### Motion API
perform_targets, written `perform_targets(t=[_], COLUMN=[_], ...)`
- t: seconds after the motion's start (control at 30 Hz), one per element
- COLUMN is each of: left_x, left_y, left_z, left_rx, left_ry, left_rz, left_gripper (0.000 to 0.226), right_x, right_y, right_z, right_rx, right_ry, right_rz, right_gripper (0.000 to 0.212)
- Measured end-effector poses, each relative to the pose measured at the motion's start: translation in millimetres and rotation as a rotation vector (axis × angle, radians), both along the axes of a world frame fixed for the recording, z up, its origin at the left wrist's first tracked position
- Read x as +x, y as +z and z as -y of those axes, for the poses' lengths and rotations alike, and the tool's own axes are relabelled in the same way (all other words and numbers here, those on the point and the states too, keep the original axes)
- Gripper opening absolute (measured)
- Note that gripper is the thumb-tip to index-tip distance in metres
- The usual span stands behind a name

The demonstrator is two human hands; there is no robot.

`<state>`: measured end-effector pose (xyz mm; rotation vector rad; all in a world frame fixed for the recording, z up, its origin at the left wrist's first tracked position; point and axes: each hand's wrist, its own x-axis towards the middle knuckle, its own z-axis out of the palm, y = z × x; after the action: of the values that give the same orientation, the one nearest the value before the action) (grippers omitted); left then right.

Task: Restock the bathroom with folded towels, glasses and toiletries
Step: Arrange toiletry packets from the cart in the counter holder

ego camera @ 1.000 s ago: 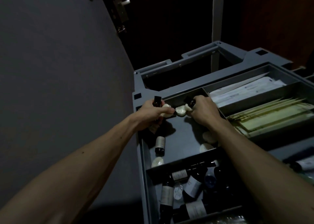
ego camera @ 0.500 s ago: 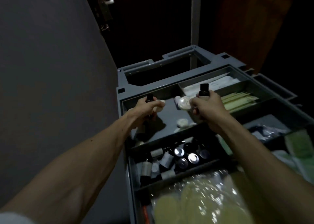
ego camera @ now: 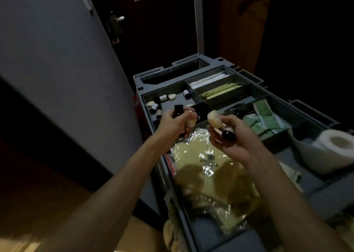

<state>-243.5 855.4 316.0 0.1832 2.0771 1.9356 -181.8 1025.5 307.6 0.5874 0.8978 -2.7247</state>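
Both hands, a second ago down in the far-left tray of the cart (ego camera: 153,73), now hover over its near end. The left hand (ego camera: 172,125) grips a dark bottle (ego camera: 177,111) and a soap puck (ego camera: 191,126). The right hand (ego camera: 235,142), palm up with fingers curled, cradles a second bottle (ego camera: 228,134) and a round soap (ego camera: 214,120). The toiletries appear gathered for the bathroom.

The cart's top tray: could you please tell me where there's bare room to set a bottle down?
Bare floor: the far-left compartment, between the lone bottle and the soap cluster at its left. The green sachets and plastic bag fill their bins.
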Motion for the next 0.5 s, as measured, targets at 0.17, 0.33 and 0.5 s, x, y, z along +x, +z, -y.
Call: perform_targets(t=[0.17,0.33,0.5], left_x=[116,212,285], left_y=[22,27,1], left_z=[49,121,200], left_rx=[-0.12,-0.259,-0.308], left_ry=[0.02,-0.007,0.065], left_rz=[-0.119,-0.111,0.001], left_gripper=[0.011,0.019,0.029], right_x=[91,156,204], right_y=[9,-6,-23], right_z=[46,101,171], right_rx=[-0.143,-0.069,0.164], right_ry=[0.072,0.21,0.425], right_rz=[-0.023,0.063,0.086], right_gripper=[0.028,0.018,0.015])
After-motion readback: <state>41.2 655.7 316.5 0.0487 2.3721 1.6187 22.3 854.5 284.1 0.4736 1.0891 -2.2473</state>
